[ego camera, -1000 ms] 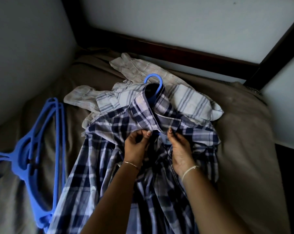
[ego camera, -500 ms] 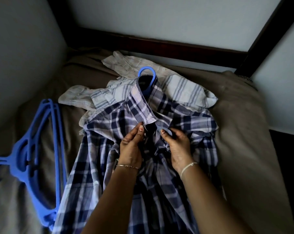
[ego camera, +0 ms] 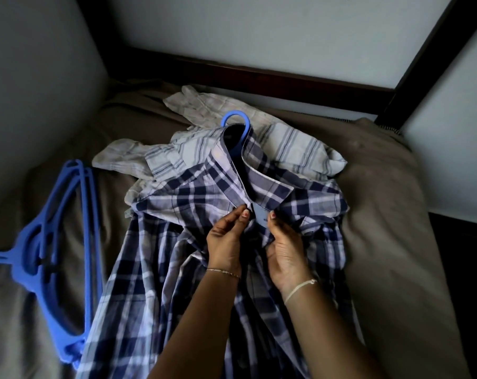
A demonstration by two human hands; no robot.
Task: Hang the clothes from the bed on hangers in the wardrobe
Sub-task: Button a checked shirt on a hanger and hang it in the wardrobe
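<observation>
Across the brown-covered bed (ego camera: 390, 242), which fills most of the view, a plaid shirt (ego camera: 160, 283) lies spread front-up. Its long axis runs from the tails nearest the person straight away to the collar at the far end. Beyond and partly under that collar lies a pale striped shirt (ego camera: 294, 151), crumpled and waiting its turn. Off to the person's left, well apart from the work, a stack of spare hangers (ego camera: 54, 236) rests on the cover. A blue hanger (ego camera: 236, 119) is already inside the plaid shirt: its hook pokes out of the collar, pointing away from the person, and a patch of its body shows in the gap at the throat. Just below that gap both hands meet, about equally near. The left hand (ego camera: 225, 244) has its fingers (ego camera: 238, 218) pinching the left front edge, and the right hand (ego camera: 285, 255) has its fingers (ego camera: 274, 222) pinching the right front edge. The two edges are close but not closed. The step looks to be fastening the top of the shirt so that it stays on the hanger. That turns on drawing the two edges sideways toward each other across the shirt's long axis. After that the hook lies directly ahead of the fingertips for lifting. No wardrobe is in view.
</observation>
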